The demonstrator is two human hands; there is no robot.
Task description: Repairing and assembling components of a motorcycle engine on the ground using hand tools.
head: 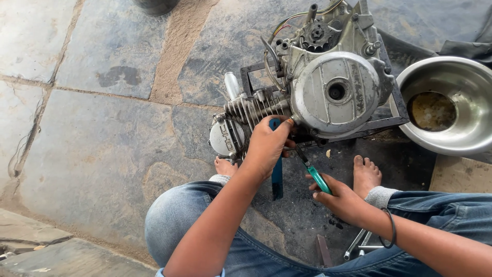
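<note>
A grey motorcycle engine (pixel 328 87) with a finned cylinder (pixel 253 110) sits on a dark metal frame (pixel 394 115) on the stone floor. My left hand (pixel 266 146) grips a blue-handled tool (pixel 277 177) held upright against the underside of the engine. My right hand (pixel 341 197) holds a green-handled screwdriver (pixel 318 177) whose shaft points up and left at the engine's lower edge. My bare feet (pixel 366 174) rest on the oily ground below the engine.
A steel bowl (pixel 451 66) with brown residue stands right of the engine. Metal wrenches (pixel 359 243) lie on the ground between my knees. Wires (pixel 292 20) run from the engine top. A dark round object (pixel 154 5) is at the top edge.
</note>
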